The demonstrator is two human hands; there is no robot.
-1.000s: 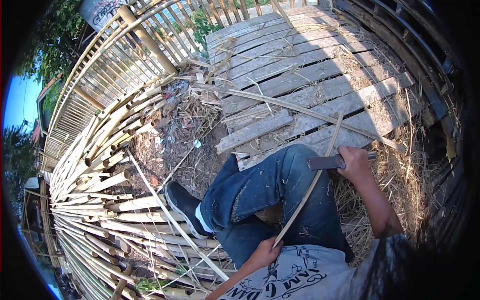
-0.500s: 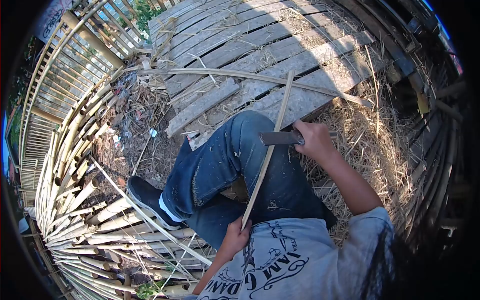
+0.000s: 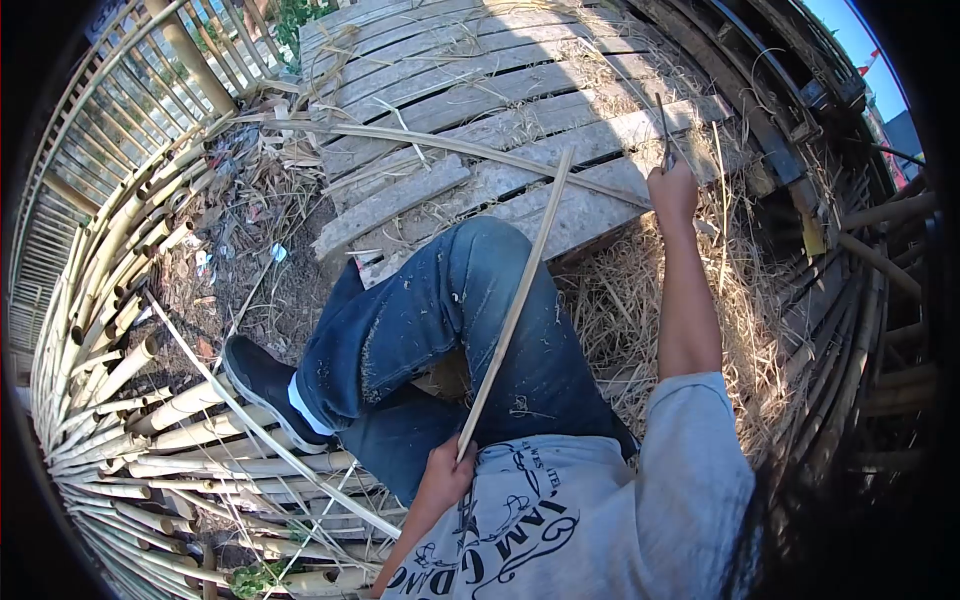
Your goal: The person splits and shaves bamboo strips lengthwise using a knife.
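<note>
My left hand (image 3: 445, 477) is closed around the lower end of a long bamboo strip (image 3: 524, 285), close to my waist. The strip slants up across my thigh, and its far end stands over the wooden planks. Out to the right, my right hand (image 3: 672, 190) grips a knife (image 3: 664, 128) by its handle. The blade points away from me and is seen nearly edge-on, apart from the strip. The handle is mostly hidden in my fist.
A slatted wooden platform (image 3: 470, 90) lies ahead, with another bamboo strip (image 3: 440, 143) across it. Many cut bamboo poles (image 3: 190, 408) are piled on the left near a bamboo fence (image 3: 120, 110). Shavings (image 3: 640, 300) cover the ground at right.
My right hand has swung the knife forward and right, off the strip, and turned the blade from pointing left to pointing ahead. My left hand still holds the strip.
</note>
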